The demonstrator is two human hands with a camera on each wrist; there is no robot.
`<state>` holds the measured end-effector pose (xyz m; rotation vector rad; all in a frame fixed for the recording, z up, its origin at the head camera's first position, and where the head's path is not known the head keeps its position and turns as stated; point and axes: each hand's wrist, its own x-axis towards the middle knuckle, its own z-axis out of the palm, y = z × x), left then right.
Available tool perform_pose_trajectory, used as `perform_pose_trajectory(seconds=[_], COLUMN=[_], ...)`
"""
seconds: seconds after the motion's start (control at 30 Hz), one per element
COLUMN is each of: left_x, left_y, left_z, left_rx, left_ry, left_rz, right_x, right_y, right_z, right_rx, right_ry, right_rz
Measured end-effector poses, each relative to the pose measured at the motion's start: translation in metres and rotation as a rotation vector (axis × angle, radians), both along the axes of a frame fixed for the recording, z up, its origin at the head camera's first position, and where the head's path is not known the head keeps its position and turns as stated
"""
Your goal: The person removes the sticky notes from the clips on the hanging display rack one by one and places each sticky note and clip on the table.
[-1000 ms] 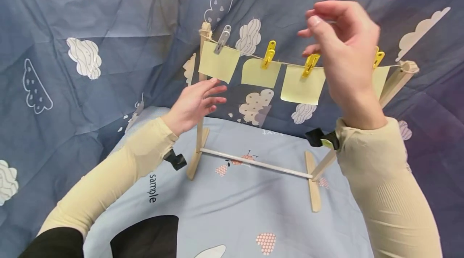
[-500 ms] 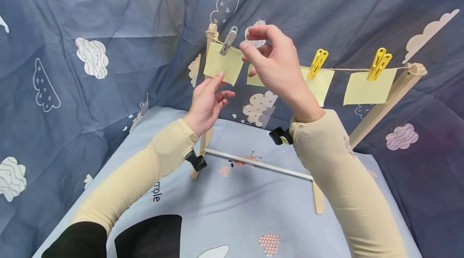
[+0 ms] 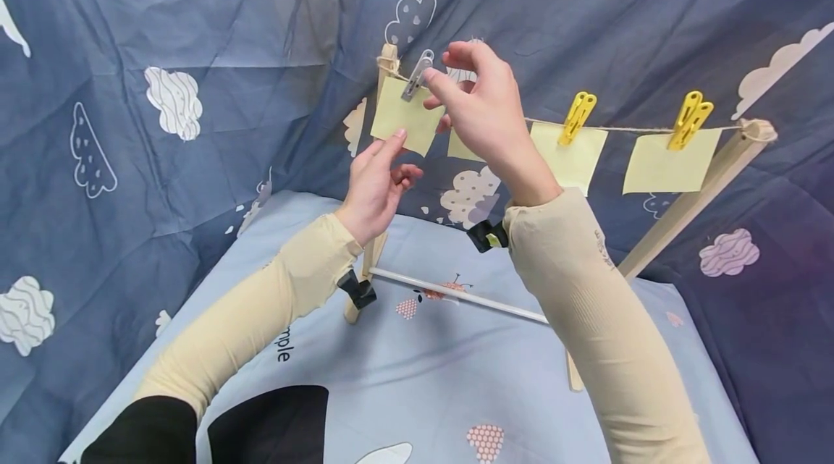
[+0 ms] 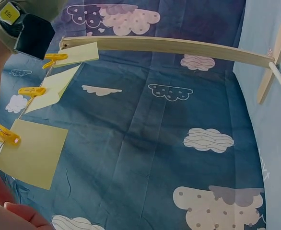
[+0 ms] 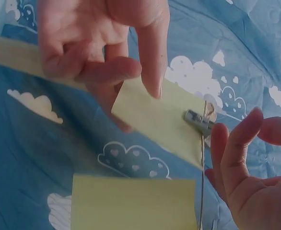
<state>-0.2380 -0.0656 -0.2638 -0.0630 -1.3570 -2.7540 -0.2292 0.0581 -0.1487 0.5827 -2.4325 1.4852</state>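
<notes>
Several pale yellow paper squares hang from a string in the head view. At the left end, a grey clothespin (image 3: pixel 417 77) clips one paper square (image 3: pixel 400 113) to the string. My left hand (image 3: pixel 374 185) pinches that square's lower edge, thumb in front and a finger behind. Beside the clothespin is my right hand (image 3: pixel 485 109), fingers bent and thumb and index finger apart. Its thumb overlaps the clothespin in the head view; whether it touches cannot be told. A second square (image 3: pixel 464 147) is partly hidden behind the right hand; its yellow clothespin (image 4: pixel 5 133) shows in the left wrist view.
Two more squares hang to the right under yellow clothespins (image 3: pixel 577 118). The string runs between wooden posts (image 3: pixel 693 207), joined low down by a white rod (image 3: pixel 456 294). Dark blue cloud-print fabric (image 3: pixel 215 131) stands behind; light blue cloth (image 3: pixel 417 377) lies below.
My right hand has swung left from the right-hand squares to the grey clothespin. My left hand has moved up and right and taken hold of the leftmost square's lower edge.
</notes>
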Motion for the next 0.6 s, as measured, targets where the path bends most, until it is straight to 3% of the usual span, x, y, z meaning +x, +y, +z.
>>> perform_pose_trajectory(seconds=[0.2, 0.6], left_x=[0.000, -0.001], left_y=[-0.001, -0.002], left_z=[0.000, 0.000], left_rx=[0.011, -0.040], left_ry=[0.000, 0.021], left_rz=[0.022, 0.081], right_x=[-0.001, -0.009], right_y=[-0.010, -0.016], right_z=[0.001, 0.002], right_rx=[-0.042, -0.099], right_ry=[-0.035, -0.105], right_rz=[0.035, 0.014])
